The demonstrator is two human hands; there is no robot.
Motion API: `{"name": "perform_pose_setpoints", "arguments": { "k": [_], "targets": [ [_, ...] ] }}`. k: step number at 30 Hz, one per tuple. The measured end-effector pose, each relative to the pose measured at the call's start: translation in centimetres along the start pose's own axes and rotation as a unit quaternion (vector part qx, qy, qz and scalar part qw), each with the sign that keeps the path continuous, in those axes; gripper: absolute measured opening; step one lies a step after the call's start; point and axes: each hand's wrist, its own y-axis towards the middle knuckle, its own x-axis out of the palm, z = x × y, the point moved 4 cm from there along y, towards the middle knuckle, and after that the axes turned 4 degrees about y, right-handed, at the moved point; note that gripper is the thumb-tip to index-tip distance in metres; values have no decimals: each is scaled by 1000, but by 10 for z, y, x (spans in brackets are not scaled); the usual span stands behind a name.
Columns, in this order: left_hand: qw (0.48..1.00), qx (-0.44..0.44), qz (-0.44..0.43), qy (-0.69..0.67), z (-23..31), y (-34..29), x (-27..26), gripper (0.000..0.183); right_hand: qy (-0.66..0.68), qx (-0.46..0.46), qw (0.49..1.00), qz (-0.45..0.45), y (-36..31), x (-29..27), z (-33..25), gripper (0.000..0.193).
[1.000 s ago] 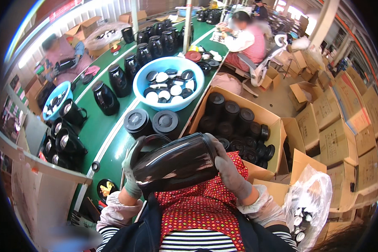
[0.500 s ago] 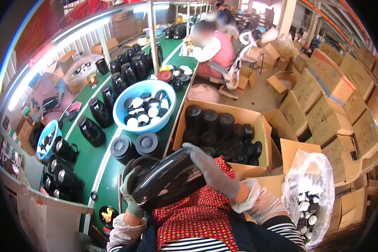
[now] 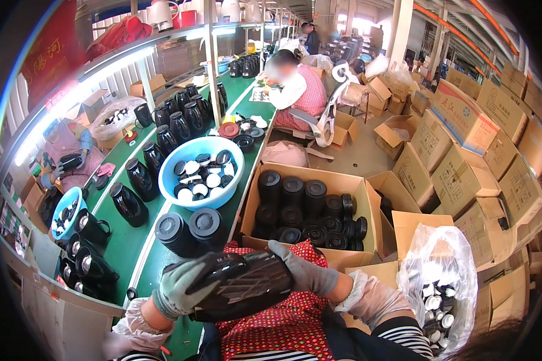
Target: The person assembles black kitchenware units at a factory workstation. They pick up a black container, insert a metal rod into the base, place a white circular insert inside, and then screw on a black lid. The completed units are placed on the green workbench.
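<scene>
Both gloved hands — left (image 3: pixel 183 287), right (image 3: pixel 304 272) — apparently clasp the black jug body (image 3: pixel 247 289).

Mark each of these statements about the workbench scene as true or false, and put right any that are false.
1. Both gloved hands grip a black jug body lying on its side. True: the left hand and the right hand hold the black jug body across the lap.
2. The round basin on the green belt is red. False: the basin is blue and holds black and white caps.
3. The open cardboard box ahead holds black round parts. True.
4. The clear plastic bag lies on the person's left. False: it is on the right, with small caps in it.
</scene>
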Motion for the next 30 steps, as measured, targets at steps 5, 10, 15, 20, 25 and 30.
{"name": "perform_pose_setpoints", "arguments": {
  "k": [5, 10, 15, 20, 25, 30],
  "targets": [
    [918, -312, 83, -230, -19, -27, 19, 44, 0, -29, 999, -41, -25, -2, -14, 86],
    [699, -409, 65, -584, -19, -99, 85, 62, -415, -463, 783, -22, -35, 40, -29, 68],
    [966, -182, -42, -179, 2, 21, -1, 47, -99, -221, 970, -3, -15, 2, 1, 70],
    [964, -182, -17, -191, -1, 9, 12, 53, 157, -120, 970, -140, 6, -48, 26, 71],
    [585, -431, 39, -686, -23, -95, 101, 71, -500, -537, 678, -37, -52, 55, -32, 73],
    [959, -196, 46, -199, -1, 23, 9, 44, 57, -172, 983, -10, -14, 14, 2, 60]
  ]
}}
